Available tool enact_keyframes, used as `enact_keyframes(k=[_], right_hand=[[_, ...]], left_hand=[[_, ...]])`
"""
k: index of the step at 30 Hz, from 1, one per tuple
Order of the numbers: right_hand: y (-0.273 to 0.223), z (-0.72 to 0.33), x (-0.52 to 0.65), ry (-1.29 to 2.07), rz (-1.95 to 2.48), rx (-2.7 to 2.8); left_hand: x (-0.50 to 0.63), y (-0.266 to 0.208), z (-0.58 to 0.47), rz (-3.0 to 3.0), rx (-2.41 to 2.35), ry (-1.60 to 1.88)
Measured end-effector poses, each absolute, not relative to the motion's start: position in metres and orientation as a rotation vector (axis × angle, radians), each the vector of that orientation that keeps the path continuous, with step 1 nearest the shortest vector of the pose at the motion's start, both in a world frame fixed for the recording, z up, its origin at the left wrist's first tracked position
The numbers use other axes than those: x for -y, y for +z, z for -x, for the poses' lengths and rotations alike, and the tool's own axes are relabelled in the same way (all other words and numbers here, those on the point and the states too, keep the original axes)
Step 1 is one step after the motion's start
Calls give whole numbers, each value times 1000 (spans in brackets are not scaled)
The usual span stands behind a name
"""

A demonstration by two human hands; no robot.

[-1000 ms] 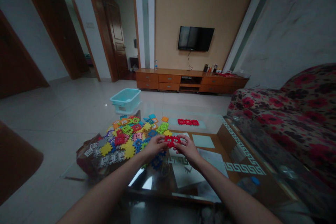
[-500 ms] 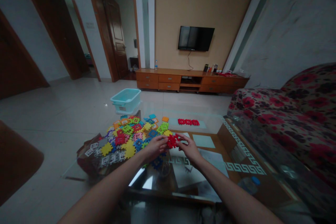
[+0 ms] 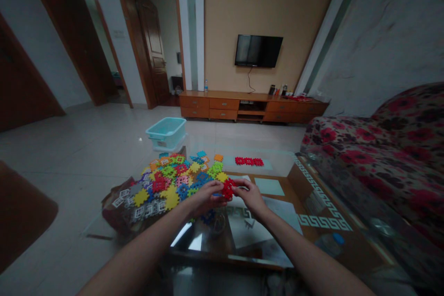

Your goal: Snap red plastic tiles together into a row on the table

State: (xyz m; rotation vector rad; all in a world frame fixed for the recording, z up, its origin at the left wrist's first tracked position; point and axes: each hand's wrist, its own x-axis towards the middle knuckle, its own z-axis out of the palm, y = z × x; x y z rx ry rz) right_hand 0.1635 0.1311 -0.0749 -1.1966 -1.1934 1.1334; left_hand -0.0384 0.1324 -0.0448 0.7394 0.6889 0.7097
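Observation:
Between my two hands, above the glass table point(image 3: 208, 245), is a red interlocking plastic building piece point(image 3: 228, 188) with a toothed edge. My left hand point(image 3: 207, 196) grips it from the left, and my right hand point(image 3: 248, 193) pinches its right side. Whether it is one piece or several joined is hard to tell. A heap of mixed coloured toothed pieces point(image 3: 171, 196) spreads to the left of my hands. Beyond them lies a flat row of joined red pieces point(image 3: 249, 161).
A turquoise plastic bin point(image 3: 167, 133) stands past the heap. White sheets point(image 3: 255, 233) show beneath my forearms, and a blue-capped bottle point(image 3: 331, 244) is at the right. A flowered sofa point(image 3: 378, 148) runs along the right, with a low wooden cabinet point(image 3: 225, 107) against the far wall.
The red piece has been tilted and looks narrower from here. My left fingers have shifted lower and under it, while my right hand stays nearly in place.

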Motion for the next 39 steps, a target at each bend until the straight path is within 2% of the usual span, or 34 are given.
enact_keyframes(k=[22,31,39], right_hand=[[-56,-157,-118,1085,1187,1553],[-57,-155,-113,1088,1150,1568],[-60,-153,-110,1046,1172,1655]], left_hand=[[-130,-45,38,-735,-738,615],[-135,-55,34,-736,-824,749],[-135,-58,36,-765,-825,736]])
